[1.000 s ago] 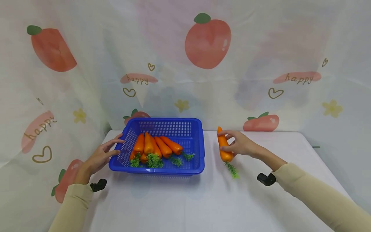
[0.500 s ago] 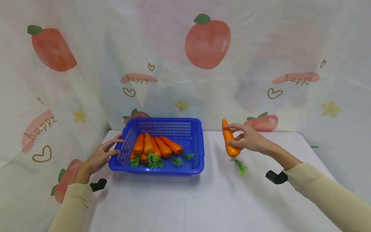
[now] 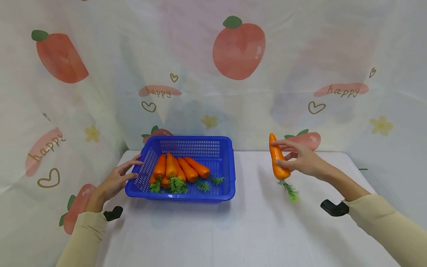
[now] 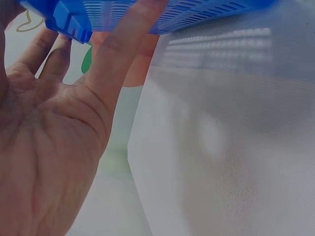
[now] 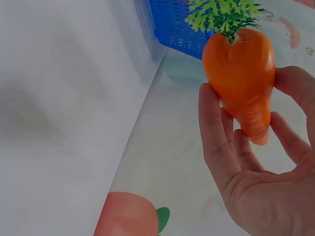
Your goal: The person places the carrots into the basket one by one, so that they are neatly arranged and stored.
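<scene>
An orange carrot (image 3: 277,159) with a green leafy top is pinched between the thumb and fingers of my right hand (image 3: 303,159), to the right of the basket. It is held above the table, tip up and leaning a little. In the right wrist view the carrot (image 5: 241,73) fills the space between thumb and fingers. My left hand (image 3: 113,181) rests against the left rim of a blue plastic basket (image 3: 230,163) with its fingers fairly straight. The left wrist view shows the palm (image 4: 54,132) spread beneath the basket's rim. Several carrots (image 3: 188,170) lie inside the basket, their green tops toward me.
A white cloth covers the table (image 3: 213,230). Behind it and to the left hangs a patterned curtain (image 3: 283,55) printed with fruit. The table's right edge (image 3: 361,172) runs past the right forearm.
My right hand has lifted the carrot from near the table surface and carried it to the right, away from the basket. The left hand and basket have stayed put.
</scene>
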The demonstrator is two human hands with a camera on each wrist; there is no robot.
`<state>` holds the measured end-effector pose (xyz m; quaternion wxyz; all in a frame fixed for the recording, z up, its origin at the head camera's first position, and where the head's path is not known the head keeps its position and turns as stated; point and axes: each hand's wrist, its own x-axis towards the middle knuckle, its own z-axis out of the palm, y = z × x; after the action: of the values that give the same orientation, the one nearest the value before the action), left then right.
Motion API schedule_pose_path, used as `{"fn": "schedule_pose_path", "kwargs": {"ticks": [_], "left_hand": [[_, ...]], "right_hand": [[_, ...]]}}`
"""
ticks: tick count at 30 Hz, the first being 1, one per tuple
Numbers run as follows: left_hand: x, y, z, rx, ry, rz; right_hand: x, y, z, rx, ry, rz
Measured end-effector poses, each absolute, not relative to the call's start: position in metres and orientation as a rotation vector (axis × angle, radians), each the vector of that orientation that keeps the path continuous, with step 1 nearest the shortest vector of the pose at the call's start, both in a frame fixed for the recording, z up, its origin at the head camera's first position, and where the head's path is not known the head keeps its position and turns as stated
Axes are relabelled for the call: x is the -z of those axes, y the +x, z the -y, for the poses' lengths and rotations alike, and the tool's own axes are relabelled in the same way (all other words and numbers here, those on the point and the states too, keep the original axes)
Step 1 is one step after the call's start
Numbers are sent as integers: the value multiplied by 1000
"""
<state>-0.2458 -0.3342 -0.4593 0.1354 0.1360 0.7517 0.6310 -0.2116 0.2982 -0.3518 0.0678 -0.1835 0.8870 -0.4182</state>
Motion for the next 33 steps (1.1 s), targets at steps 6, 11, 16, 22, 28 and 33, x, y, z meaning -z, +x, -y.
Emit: {"fn": "schedule_pose_path", "kwargs": {"ticks": [6,11,16,22,28,33], "left_hand": [[457,-244,333,-1827,390,-2178],[457,-243,332,-1814,384,-2192],[457,-244,331,-1813,387,-2203],[458,-244,332,-1807,377,-2205],[458,-244,333,-1793,373,-2226],[459,-247,333,-1784,371,-2231]], "right_hand": [[353,-213,-298,1250,-627,-2693],[352,-218,-289,1241,-611,-2650],[344,-228,-273,1239,-567,-2564],[333,-249,-247,1197,-640,-2480],[327,-273,-216,1160,-693,-2412],[327,-291,-190,1130,-720,-2366]]}}
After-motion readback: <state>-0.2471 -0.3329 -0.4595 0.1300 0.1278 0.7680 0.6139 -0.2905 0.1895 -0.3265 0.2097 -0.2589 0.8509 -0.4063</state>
